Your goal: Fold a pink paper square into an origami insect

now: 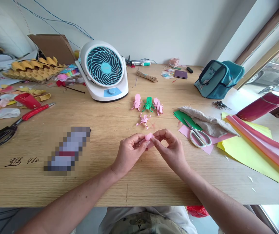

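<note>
A small piece of folded pink paper (149,137) is pinched between both hands above the front middle of the table. My left hand (131,151) grips its left side with thumb and fingers. On the other side, my right hand (170,149) pinches it between thumb and index finger. The fingers hide part of its folds. Just beyond stand several folded paper frogs: a lone pink one (143,120) nearest the hands, and behind it a green one (149,104) between two pink ones, left (137,101) and right (158,106).
A white fan (110,94) stands at the back left. White-handled scissors (199,138) lie right on coloured paper (246,156), beside a grey cloth (205,122) and a red bottle (261,105). On the left are a blurred phone-like object (67,151) and red-and-black pliers-like scissors (19,122). A teal bag (217,79) sits back right.
</note>
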`<state>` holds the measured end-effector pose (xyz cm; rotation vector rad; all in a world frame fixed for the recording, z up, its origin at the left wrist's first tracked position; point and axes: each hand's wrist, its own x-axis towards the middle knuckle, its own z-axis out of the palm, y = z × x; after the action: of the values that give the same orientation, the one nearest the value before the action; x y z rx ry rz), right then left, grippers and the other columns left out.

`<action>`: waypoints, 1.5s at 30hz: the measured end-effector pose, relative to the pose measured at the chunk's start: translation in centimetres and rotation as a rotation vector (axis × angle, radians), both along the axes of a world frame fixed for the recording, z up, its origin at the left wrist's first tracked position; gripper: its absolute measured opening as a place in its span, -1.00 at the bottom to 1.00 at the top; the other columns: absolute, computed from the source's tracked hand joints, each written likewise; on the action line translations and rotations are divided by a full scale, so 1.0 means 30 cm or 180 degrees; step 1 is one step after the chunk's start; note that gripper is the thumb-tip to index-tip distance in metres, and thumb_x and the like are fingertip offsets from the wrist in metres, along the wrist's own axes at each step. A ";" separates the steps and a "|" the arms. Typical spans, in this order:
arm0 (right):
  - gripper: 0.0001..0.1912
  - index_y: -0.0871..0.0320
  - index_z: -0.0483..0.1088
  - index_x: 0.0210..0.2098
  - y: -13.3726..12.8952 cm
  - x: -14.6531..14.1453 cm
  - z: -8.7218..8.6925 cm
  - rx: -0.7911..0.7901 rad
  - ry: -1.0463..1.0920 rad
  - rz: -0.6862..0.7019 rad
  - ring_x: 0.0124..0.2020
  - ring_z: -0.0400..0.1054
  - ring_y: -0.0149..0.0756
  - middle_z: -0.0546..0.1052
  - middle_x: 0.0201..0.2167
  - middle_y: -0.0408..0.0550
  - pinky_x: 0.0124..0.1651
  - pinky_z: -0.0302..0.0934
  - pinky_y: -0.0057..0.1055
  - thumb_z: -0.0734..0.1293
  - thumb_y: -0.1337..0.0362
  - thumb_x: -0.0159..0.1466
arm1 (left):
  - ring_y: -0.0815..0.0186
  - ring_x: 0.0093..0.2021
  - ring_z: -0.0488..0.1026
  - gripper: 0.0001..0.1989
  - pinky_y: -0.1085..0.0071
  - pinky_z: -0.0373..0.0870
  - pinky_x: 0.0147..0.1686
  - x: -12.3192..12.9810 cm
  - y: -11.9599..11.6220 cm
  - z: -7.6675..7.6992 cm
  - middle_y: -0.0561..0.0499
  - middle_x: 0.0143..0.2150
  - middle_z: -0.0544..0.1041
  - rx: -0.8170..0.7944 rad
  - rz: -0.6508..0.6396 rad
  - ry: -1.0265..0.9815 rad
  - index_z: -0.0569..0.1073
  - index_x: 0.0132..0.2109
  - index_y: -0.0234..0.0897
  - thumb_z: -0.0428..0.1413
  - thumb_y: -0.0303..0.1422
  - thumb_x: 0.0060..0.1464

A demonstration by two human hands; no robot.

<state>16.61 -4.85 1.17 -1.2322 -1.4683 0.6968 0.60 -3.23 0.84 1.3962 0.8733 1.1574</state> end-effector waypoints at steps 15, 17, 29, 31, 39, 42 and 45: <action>-0.81 0.13 0.46 -0.33 0.016 0.003 -0.017 -0.0220 0.0513 0.0283 -0.37 0.41 -0.32 0.55 -0.39 -0.07 -0.25 0.33 -0.35 0.39 0.13 0.26 | 0.38 -0.43 0.54 -0.72 0.49 0.61 -0.41 0.003 0.008 0.005 0.03 -0.37 0.60 -0.0273 -0.0004 0.0001 0.56 -0.24 -0.36 0.25 -0.18 0.09; -0.78 0.13 0.46 -0.34 0.019 0.004 -0.019 -0.0255 0.0584 0.0322 -0.38 0.41 -0.32 0.55 -0.40 -0.07 -0.25 0.34 -0.35 0.40 0.10 0.26 | 0.38 -0.44 0.54 -0.71 0.48 0.60 -0.42 0.002 0.010 0.005 0.03 -0.38 0.60 -0.0274 -0.0006 0.0009 0.56 -0.23 -0.36 0.26 -0.18 0.08; -0.79 0.10 0.46 -0.26 0.013 0.006 -0.006 -0.0206 0.0688 0.0796 -0.29 0.44 -0.30 0.53 -0.34 -0.09 -0.13 0.39 -0.30 0.41 0.09 0.27 | 0.32 -0.23 0.61 -0.84 0.46 0.58 -0.16 -0.009 -0.007 -0.006 0.00 -0.23 0.64 0.0700 0.0130 0.0584 0.55 -0.16 -0.30 0.19 -0.31 0.17; -0.84 0.09 0.46 -0.24 0.012 0.011 -0.006 0.0002 0.0534 0.0812 -0.25 0.42 -0.31 0.52 -0.30 -0.09 -0.10 0.36 -0.31 0.39 0.13 0.29 | 0.35 -0.24 0.60 -0.88 0.50 0.56 -0.17 -0.015 -0.009 0.001 0.00 -0.23 0.64 0.1124 0.0266 0.0819 0.54 -0.16 -0.28 0.18 -0.36 0.18; -0.95 0.05 0.44 -0.21 0.002 0.024 -0.002 0.0509 0.0109 0.0785 -0.19 0.37 -0.27 0.46 -0.27 -0.08 -0.06 0.31 -0.27 0.35 0.29 0.31 | 0.38 -0.22 0.59 -0.88 0.50 0.49 -0.16 -0.041 -0.008 0.017 0.02 -0.21 0.65 0.2399 0.0535 0.1475 0.49 -0.11 -0.22 0.12 -0.48 0.23; -0.93 0.05 0.44 -0.21 -0.002 0.023 -0.004 0.0576 0.0026 0.0775 -0.19 0.36 -0.27 0.45 -0.26 -0.08 -0.07 0.30 -0.27 0.34 0.33 0.31 | 0.38 -0.21 0.59 -0.85 0.50 0.48 -0.15 -0.043 -0.008 0.017 0.02 -0.20 0.65 0.2472 0.0481 0.1494 0.48 -0.10 -0.22 0.11 -0.52 0.22; -0.93 0.05 0.43 -0.21 -0.004 0.022 -0.005 0.0547 -0.0019 0.0786 -0.21 0.36 -0.28 0.45 -0.28 -0.09 -0.10 0.29 -0.29 0.34 0.34 0.32 | 0.38 -0.25 0.59 -0.86 0.52 0.48 -0.19 -0.039 -0.009 0.015 0.04 -0.24 0.64 0.2226 0.0444 0.1402 0.49 -0.15 -0.23 0.13 -0.54 0.19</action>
<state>17.28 -4.96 1.01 -0.9322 -1.6662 0.7135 -0.57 -3.51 1.28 2.2515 0.9166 1.3553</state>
